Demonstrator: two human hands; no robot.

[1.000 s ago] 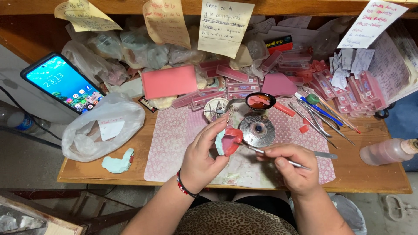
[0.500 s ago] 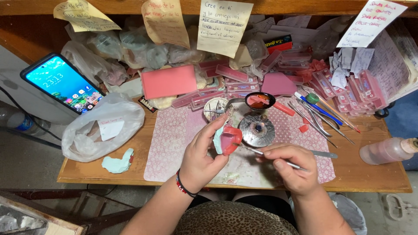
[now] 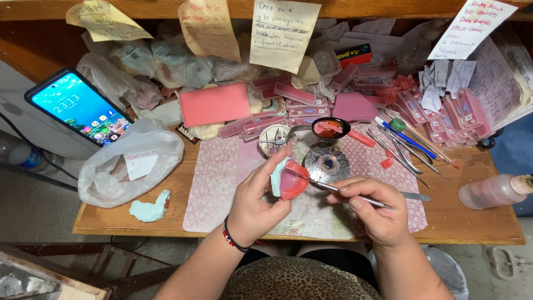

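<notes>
Head view: your wooden bench (image 3: pixel 472 222) is crowded. Left of your grip lie a plastic bag (image 3: pixel 133 161) and phone (image 3: pixel 80 106). Your left hand (image 3: pixel 256 203) clasps the pink denture model (image 3: pixel 290 180); your right hand (image 3: pixel 377 214) pinches a metal instrument (image 3: pixel 338 190) touching it. Bare wood shows rightward.

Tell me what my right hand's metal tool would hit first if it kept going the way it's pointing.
The right hand aims its thin metal tool up-left; the tip already sits at the red wax piece held in the left hand, so that comes first.
</notes>
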